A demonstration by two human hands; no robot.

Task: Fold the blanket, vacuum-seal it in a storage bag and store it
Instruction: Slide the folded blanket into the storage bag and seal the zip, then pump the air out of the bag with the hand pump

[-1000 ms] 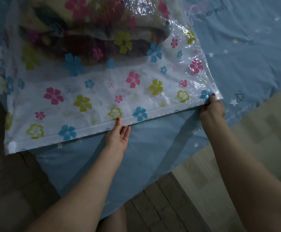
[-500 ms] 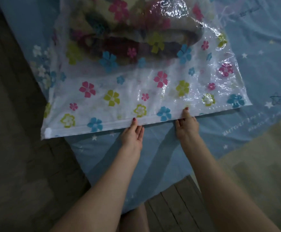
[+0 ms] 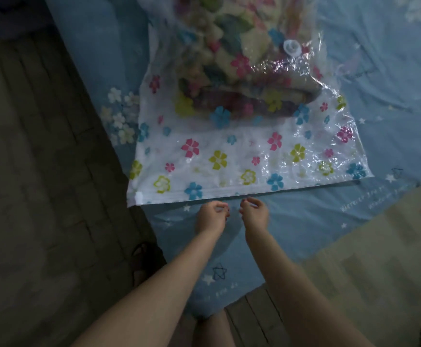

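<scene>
Both hands, the left hand and right hand, are hovering loosely curled and empty just beside the vacuum storage bag's zip strip, seemingly poised for sealing.

The far end of the storage bag is running off the top edge, so its full length is not showing. The blanket inside is showing only as blurred colours through wrinkled, glaring plastic, and its folds are impossible to count. The round valve is smeared by motion blur. Whether the zip strip along the near edge is fully closed is too fine to tell. The left hand and right hand are blurring at the fingertips, hiding whether they are touching the bed sheet. Both forearms are being cut off by the bottom edge.
</scene>
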